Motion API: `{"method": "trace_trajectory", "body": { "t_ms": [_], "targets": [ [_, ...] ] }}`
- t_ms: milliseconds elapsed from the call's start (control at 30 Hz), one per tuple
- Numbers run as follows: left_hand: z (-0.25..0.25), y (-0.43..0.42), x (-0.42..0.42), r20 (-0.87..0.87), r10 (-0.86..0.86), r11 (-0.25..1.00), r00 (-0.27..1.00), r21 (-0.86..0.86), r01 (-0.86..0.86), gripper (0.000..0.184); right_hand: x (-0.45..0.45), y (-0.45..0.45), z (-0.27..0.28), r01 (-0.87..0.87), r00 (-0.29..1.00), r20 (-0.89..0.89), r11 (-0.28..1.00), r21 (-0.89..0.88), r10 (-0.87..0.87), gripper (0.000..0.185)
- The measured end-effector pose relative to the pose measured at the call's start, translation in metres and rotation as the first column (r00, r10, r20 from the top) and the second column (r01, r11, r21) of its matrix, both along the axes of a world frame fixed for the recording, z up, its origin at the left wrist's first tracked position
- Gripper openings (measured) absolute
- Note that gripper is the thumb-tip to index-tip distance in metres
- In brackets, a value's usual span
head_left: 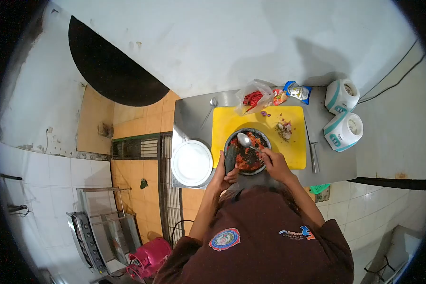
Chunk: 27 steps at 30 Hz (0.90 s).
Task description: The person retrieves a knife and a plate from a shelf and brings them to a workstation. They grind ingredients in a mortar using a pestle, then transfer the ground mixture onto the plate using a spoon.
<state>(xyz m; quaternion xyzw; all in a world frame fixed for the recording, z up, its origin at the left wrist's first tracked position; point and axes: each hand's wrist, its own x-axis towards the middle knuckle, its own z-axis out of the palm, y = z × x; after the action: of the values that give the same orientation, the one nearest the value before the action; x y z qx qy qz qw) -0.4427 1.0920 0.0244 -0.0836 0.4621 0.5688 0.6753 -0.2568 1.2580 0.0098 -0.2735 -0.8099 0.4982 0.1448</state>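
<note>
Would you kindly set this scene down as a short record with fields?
Left hand: grips a dark pestle at the mortar's left side
Right hand: holds a metal spoon, its bowl over the mortar
Mortar: holds chunky red paste; stands on the yellow cutting board
Also on board: small pile of scraps, right of the mortar
Board's far edge: clear plastic bag of red chillies
Left of board: white plate
Surface: metal table

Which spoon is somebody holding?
The spoon over the round bowl of red food, gripped in the right hand. The other spoon lies untouched on the metal table beside the yellow board.
</note>
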Motion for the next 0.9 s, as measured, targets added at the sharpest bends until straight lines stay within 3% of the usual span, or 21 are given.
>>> {"method": "trace_trajectory", "body": {
  "t_ms": [67, 167, 233, 267, 367, 467, 500, 567, 633, 767, 867, 900],
  "targets": [
    [0.001, -0.001, -0.006, -0.056, -0.035, 0.999, 0.998, -0.018, 0.034, 0.081, 0.000, -0.008, -0.003, -0.066, 0.998, -0.004, 0.998, 0.011, 0.066, 0.022],
    [-0.001, -0.001, -0.012, -0.125, -0.116, 0.993, 0.985, 0.006, 0.117, 0.080, 0.004, -0.009, -0.017, 0.058, 0.998, 0.006, 0.998, 0.017, -0.059, 0.022],
    [-0.005, -0.002, -0.015, -0.174, -0.160, 0.986, 0.972, 0.019, 0.165, 0.080, 0.005, -0.008, 0.003, 0.084, 0.996, 0.050, 0.992, -0.090, -0.079, 0.022],
    [-0.006, 0.000, -0.015, -0.288, -0.155, 0.988, 0.945, -0.042, 0.149, 0.081, 0.006, -0.010, 0.013, 0.102, 0.993, 0.073, 0.984, -0.147, -0.092, 0.022],
    [-0.005, 0.011, -0.009, -0.593, -0.205, 0.974, 0.778, -0.200, 0.105, 0.085, 0.007, -0.015, 0.024, 0.040, 0.998, 0.043, 0.999, -0.017, -0.040, 0.023],
    [0.001, 0.016, -0.004, -0.792, -0.275, 0.957, 0.545, -0.278, 0.080, 0.089, 0.015, -0.005, 0.012, 0.112, 0.974, 0.194, 0.994, 0.015, -0.113, 0.022],
    [0.001, 0.016, -0.003, -0.830, -0.271, 0.959, 0.487, -0.274, 0.067, 0.089, 0.015, -0.005, 0.015, 0.149, 0.979, 0.142, 0.989, 0.002, -0.148, 0.022],
    [-0.006, 0.014, 0.000, -0.888, -0.292, 0.955, 0.354, -0.291, 0.057, 0.086, 0.019, -0.008, 0.025, 0.220, 0.975, 0.043, 0.975, -0.032, -0.218, 0.023],
    [-0.016, 0.013, -0.002, -0.922, -0.334, 0.943, 0.197, -0.329, 0.058, 0.081, 0.022, -0.008, 0.020, 0.147, 0.987, 0.068, 0.989, -0.034, -0.145, 0.024],
    [-0.016, 0.012, 0.000, -0.961, -0.255, 0.967, 0.109, -0.252, 0.044, 0.074, 0.028, -0.002, 0.006, 0.200, 0.974, 0.121, 0.977, -0.070, -0.191, 0.027],
    [-0.014, 0.008, 0.004, -0.967, -0.233, 0.972, 0.101, -0.232, 0.019, 0.069, 0.026, -0.008, 0.022, 0.162, 0.984, -0.024, 0.936, -0.311, -0.178, 0.027],
    [-0.014, 0.011, 0.004, -0.969, -0.225, 0.974, 0.098, -0.225, 0.017, 0.069, 0.025, -0.009, 0.022, 0.144, 0.989, 0.006, 0.946, -0.289, -0.149, 0.027]
  ]
}}
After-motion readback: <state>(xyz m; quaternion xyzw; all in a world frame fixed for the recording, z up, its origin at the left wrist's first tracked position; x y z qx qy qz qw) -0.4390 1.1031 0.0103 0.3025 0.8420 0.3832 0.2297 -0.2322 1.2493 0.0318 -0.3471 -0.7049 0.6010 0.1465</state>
